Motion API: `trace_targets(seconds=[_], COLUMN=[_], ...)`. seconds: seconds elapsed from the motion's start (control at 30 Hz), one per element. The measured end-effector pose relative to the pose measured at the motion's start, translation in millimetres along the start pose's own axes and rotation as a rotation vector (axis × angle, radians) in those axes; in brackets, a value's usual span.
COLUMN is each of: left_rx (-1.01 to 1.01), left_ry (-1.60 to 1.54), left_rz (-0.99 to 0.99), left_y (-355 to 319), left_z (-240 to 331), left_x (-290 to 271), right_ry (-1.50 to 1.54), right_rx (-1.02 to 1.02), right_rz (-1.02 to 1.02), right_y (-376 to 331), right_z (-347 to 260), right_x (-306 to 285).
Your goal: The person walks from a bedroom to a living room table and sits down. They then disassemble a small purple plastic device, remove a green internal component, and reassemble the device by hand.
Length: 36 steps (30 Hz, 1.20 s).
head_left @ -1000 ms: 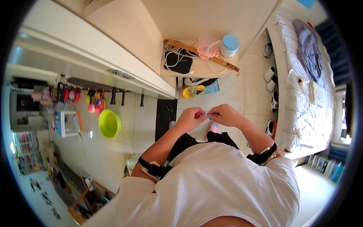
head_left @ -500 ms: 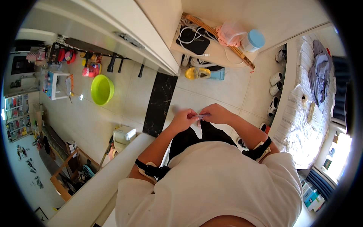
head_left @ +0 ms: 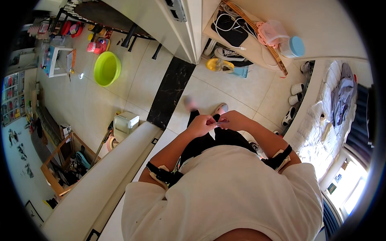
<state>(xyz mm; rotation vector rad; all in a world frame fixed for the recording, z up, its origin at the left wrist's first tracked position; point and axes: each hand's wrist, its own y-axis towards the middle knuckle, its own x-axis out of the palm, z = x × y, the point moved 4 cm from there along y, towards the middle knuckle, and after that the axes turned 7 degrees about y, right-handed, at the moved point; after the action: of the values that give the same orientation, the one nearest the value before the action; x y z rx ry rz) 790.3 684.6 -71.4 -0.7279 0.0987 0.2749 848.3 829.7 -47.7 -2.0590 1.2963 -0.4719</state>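
Observation:
My left hand (head_left: 202, 125) and my right hand (head_left: 232, 120) meet in front of my waist, fingertips pinched together. A tiny pale thing seems to sit between them, too small to identify. Both forearms come up from my white shirt (head_left: 225, 193), each with a black strap near the elbow. Below the hands I see my dark trousers and my feet (head_left: 205, 107) on the pale tiled floor.
A black stone threshold strip (head_left: 171, 91) crosses the floor ahead. A green basin (head_left: 106, 69) stands at the left, shoes (head_left: 227, 54) lie near a low table (head_left: 245, 38) with a pink container and a blue-lidded jar. A bed (head_left: 335, 108) runs along the right. A white wall (head_left: 100, 180) is at my left.
The view has swung and moved forward: the basin and threshold have shifted left and nearer. My hands stay pinched together in front of me.

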Motion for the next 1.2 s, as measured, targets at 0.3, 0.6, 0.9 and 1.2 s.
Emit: trace_targets(seconds=[0.3,0.6,0.9,1.2], left_rx=[0.029,0.081,0.058,0.365], left_ry=[-0.025,-0.068,-0.56,-0.457], left_rz=[0.081,0.068,0.204,-0.005], left_y=[-14,-9,15,32], left_z=[-15,-9,51,176], left_x=[1,14,2,40], right_ry=[-0.126,-0.302,0.538,1.087], right_rx=[-0.039,-0.37,-0.479,-0.427], right_rz=[-0.064,0.202,1.097,0.649], right_y=[11,-8,-85,-118], right_z=[-13,-14,7,-7], right_x=[12,1,-60,-65])
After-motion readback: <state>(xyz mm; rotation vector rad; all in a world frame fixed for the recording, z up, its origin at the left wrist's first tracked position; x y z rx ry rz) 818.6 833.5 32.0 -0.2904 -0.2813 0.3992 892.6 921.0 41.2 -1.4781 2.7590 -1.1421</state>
